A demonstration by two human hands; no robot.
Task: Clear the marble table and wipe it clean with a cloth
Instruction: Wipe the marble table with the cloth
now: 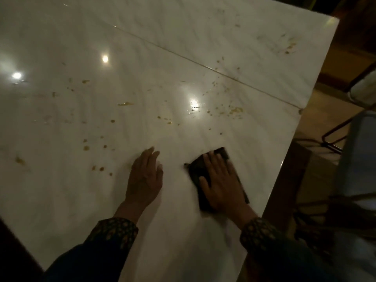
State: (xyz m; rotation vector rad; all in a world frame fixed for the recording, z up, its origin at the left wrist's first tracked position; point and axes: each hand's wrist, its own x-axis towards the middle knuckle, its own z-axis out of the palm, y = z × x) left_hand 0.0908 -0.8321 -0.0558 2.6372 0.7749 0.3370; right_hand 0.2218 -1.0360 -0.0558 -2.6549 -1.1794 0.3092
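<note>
My right hand (220,180) lies flat with fingers straight, pressing the dark folded cloth (203,171) onto the counter (142,58), while my left hand (145,176) rests open and empty just beside it. The yellowish stains (126,103) lie ahead of both hands and off to the left, so a short stroke could miss them. A nearly dry cloth might only smear them across the marble, or push crumbs over the edge just right of my right hand.

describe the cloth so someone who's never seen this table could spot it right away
On the white marble table, look near the right edge, closest to the person. The cloth lies flat under the right hand, the only dark thing on the pale stone.
</note>
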